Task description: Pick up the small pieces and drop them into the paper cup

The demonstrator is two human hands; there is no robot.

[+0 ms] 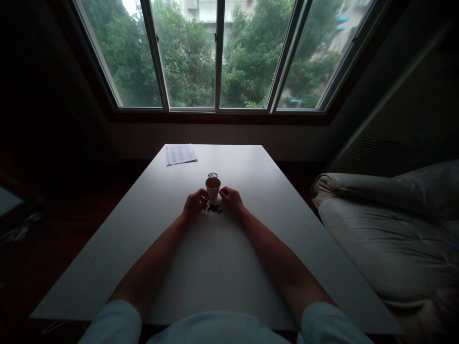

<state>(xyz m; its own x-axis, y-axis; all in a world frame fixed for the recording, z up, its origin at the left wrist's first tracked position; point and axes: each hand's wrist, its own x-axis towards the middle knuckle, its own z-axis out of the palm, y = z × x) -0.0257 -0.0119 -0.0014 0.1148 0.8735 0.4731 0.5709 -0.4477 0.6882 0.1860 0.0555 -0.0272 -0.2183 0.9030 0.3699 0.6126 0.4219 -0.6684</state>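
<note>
A small paper cup (213, 190) stands upright at the middle of the white table (218, 258), its open mouth facing me and brownish inside. My left hand (195, 203) is at the cup's left side, fingers curled with the tips against its lower wall. On the opposite side, my right hand (232, 197) has its thumb and fingers closed in at the cup's wall. Several small dark pieces (215, 208) lie on the table just in front of the cup, between both hands. Behind the cup sits a round, dark-rimmed object (213, 175), partly hidden by it.
Printed paper sheets (181, 154) lie at the table's far left corner. A wide sliding window (218, 57) is beyond the table. To the right is pale folded bedding or cushioning (387, 239). Cables (21, 231) lie in the dim area at left.
</note>
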